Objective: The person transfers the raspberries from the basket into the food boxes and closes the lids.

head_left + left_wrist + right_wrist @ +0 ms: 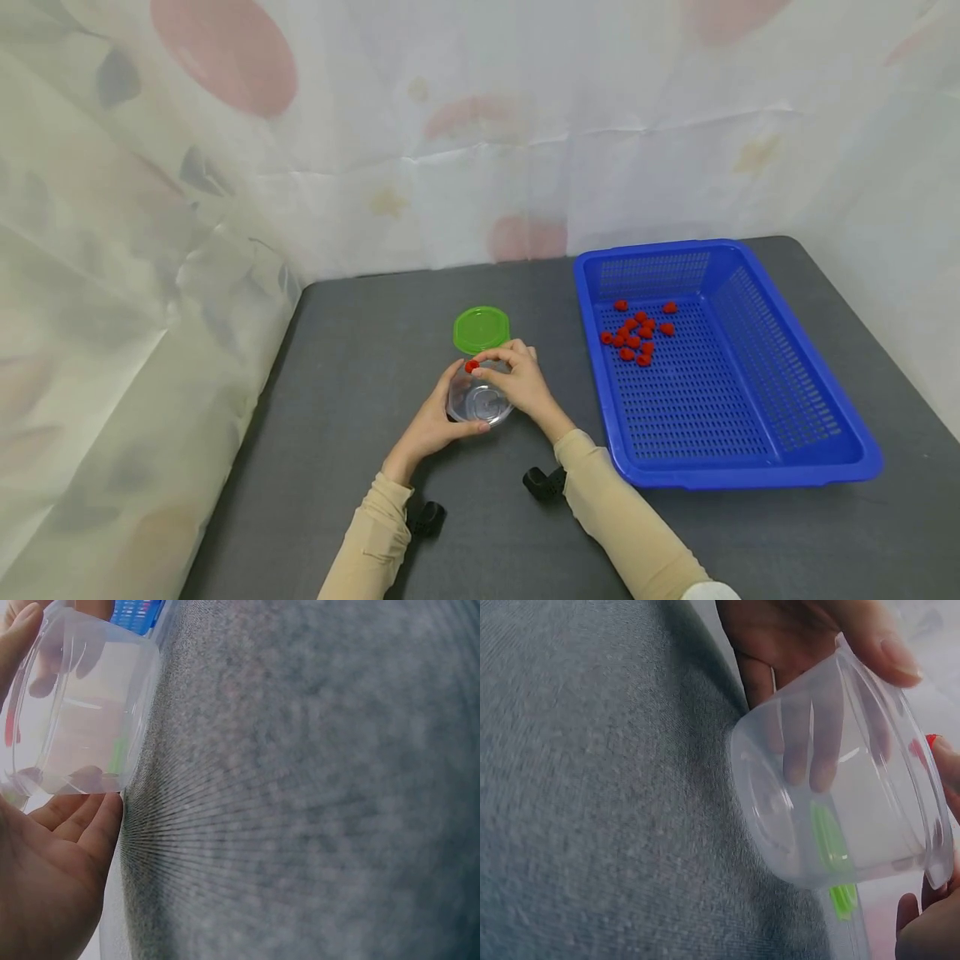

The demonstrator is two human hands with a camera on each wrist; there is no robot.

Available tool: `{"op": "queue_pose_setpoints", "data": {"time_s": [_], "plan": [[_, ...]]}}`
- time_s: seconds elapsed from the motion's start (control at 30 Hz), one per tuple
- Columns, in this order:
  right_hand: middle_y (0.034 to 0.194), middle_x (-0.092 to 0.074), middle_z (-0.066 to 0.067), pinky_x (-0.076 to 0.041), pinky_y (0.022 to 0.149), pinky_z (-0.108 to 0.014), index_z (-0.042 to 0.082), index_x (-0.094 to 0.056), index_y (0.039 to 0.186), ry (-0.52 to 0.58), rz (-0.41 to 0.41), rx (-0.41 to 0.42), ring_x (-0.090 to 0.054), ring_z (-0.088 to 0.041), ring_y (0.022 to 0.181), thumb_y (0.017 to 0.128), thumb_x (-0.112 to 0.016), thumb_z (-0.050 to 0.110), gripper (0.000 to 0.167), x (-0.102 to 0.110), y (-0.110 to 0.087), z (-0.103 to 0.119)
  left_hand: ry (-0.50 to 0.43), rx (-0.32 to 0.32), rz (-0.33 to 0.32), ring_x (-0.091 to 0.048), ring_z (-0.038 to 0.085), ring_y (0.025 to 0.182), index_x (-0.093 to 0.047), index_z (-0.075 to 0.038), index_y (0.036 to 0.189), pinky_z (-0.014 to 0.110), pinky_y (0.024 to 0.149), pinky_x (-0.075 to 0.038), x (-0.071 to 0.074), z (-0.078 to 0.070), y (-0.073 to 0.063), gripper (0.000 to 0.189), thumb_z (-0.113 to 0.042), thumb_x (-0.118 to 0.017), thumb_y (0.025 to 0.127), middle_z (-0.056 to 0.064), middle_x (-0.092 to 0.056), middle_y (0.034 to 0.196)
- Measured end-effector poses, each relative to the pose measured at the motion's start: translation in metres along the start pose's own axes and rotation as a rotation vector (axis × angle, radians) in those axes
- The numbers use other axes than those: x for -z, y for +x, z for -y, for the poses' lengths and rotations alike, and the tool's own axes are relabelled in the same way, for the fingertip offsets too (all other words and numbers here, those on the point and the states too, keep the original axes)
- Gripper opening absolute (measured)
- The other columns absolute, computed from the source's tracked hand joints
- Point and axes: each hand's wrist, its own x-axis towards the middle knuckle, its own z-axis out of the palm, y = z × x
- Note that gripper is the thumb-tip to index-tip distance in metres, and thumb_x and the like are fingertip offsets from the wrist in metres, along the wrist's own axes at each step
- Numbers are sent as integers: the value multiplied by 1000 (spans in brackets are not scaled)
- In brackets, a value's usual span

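Clear tub (pixel 483 403), one: left hand (pixel 435 427) grips its left side, thumb and fingers curved round. Red berry (pixel 471 366), one: pinched by right hand (pixel 522 382), thumb to fingertip, at tub's far-left rim. Blue basket (pixel 757 478), right: loose red berries (pixel 633 342), far left within. Green lid (pixel 481 329): beyond tub.

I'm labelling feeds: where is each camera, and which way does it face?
Head: worn on the head, facing forward and down at the clear plastic container, green lid and blue basket; left hand, right hand and sleeves show.
Left wrist: on that wrist, looking low across the grey tabletop at the container; the left hand's palm shows.
Right wrist: on that wrist, facing the container's side; parts of both hands show.
Shared: head and right wrist both show container, green lid and both hands.
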Motion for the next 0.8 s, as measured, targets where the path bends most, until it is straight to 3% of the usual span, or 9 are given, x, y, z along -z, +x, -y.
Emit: {"op": "queue_pose_setpoints", "data": {"time_s": [0.1, 0.3, 0.53, 0.8], "plan": [[107, -50, -9, -31, 78, -34, 18, -73, 96, -12, 8, -10, -34, -23, 99, 79, -74, 29, 21, 0, 0, -2, 0, 4, -8, -36, 27, 135, -13, -27, 149, 55, 108, -28, 0, 2, 0, 106, -30, -82, 69, 8, -39, 145], [131, -47, -8, -33, 96, -51, 18, -73, 96, 2, 98, -72, -31, -28, 121, 80, -73, 31, 21, -1, -1, -9, 13, 32, -12, -28, 27, 139, -13, -33, 148, 57, 109, -26, 0, 1, -1, 107, -38, -83, 67, 3, -25, 153], [132, -51, -9, -28, 104, -57, 17, -72, 96, 24, 150, -78, -36, -33, 127, 79, -74, 30, 21, -2, 1, -13, 28, 34, -9, -30, 28, 139, -13, -33, 149, 57, 109, -26, -1, 2, 0, 107, -39, -82, 67, 2, -24, 154], [132, -50, -12, -32, 102, -56, 15, -73, 95, -17, 173, -77, -39, -36, 126, 81, -73, 26, 18, -3, 1, -13, 28, 31, -14, -29, 28, 139, -12, -32, 149, 57, 109, -26, -1, 3, -1, 107, -38, -82, 68, 3, -25, 154]]}}
